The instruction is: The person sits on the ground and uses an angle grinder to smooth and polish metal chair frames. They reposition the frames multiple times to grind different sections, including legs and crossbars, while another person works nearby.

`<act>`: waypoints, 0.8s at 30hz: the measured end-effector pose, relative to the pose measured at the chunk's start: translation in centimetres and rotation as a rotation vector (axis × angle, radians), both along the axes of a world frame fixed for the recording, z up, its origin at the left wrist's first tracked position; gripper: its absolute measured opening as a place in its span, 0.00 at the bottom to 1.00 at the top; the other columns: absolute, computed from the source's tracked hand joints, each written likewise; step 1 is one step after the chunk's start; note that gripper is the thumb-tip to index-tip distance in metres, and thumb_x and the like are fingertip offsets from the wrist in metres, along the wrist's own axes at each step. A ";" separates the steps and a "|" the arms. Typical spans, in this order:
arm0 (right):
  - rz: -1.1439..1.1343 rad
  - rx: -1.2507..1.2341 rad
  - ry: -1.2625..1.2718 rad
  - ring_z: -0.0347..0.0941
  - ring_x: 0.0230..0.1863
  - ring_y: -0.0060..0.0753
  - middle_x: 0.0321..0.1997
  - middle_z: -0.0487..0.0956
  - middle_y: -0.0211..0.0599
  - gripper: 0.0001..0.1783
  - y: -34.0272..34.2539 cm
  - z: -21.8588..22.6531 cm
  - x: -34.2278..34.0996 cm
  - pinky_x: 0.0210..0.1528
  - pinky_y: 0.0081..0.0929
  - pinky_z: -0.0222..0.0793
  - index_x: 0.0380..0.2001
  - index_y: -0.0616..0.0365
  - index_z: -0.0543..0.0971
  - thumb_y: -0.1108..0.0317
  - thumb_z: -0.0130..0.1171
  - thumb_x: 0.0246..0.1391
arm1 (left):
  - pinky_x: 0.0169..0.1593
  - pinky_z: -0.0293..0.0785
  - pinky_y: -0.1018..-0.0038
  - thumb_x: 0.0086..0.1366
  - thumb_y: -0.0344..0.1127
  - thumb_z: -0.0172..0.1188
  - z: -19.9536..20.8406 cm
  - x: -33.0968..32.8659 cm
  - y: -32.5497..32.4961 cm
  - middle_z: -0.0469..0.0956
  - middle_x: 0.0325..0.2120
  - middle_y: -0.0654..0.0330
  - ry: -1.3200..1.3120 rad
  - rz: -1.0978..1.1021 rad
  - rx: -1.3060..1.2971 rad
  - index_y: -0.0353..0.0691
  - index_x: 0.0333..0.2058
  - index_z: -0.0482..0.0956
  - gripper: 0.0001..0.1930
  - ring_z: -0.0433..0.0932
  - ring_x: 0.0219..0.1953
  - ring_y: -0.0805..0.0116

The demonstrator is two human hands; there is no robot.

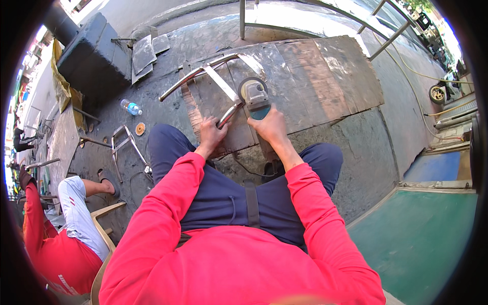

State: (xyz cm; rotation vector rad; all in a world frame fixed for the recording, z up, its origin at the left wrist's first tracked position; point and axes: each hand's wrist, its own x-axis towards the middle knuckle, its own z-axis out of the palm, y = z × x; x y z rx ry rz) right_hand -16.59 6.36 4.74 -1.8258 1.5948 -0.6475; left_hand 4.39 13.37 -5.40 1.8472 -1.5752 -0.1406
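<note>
My left hand (211,134) is closed around the near end of a bent, shiny metal tube frame (219,81), which lies on a worn flat board (325,76) in front of my knees. In my right hand (271,125) is an angle grinder (258,104), gripped by its teal body with the fingers wrapped round it. Its round disc (245,85) is at the frame's tube, close to where the crossbar joins; whether it touches is hard to make out. A cord hangs below the grinder between my legs.
A second metal frame (122,145) lies on the ground at left, near a loose disc (140,129) and a plastic bottle (131,107). A dark block (96,58) stands far left. Another person in a red top (66,259) sits near left. Metal railings (284,29) stand beyond the board; a green panel (417,239) lies right.
</note>
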 end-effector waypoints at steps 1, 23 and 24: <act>0.011 0.023 0.007 0.83 0.44 0.60 0.38 0.84 0.63 0.37 0.1 -0.1 0.0 0.48 0.45 0.79 0.42 0.73 0.77 0.53 0.76 0.35 | 0.40 0.71 0.56 0.55 0.47 0.72 0.0 0.1 0.0 0.78 0.25 0.49 -0.002 -0.006 -0.001 0.34 0.26 0.84 0.18 0.75 0.34 0.48; -0.008 0.043 -0.051 0.82 0.46 0.62 0.40 0.83 0.67 0.39 -0.3 -0.6 -0.7 0.50 0.45 0.78 0.42 0.73 0.76 0.51 0.76 0.34 | 0.42 0.72 0.56 0.55 0.46 0.71 0.5 -0.2 0.1 0.78 0.23 0.49 -0.033 -0.013 -0.006 0.35 0.27 0.84 0.17 0.75 0.30 0.46; 0.009 0.035 -0.028 0.82 0.46 0.62 0.40 0.83 0.67 0.39 -0.2 -0.6 -0.7 0.50 0.45 0.78 0.42 0.73 0.76 0.51 0.76 0.34 | 0.42 0.72 0.56 0.55 0.46 0.71 0.5 -0.1 0.1 0.78 0.23 0.49 -0.033 -0.015 -0.004 0.35 0.26 0.84 0.17 0.75 0.30 0.45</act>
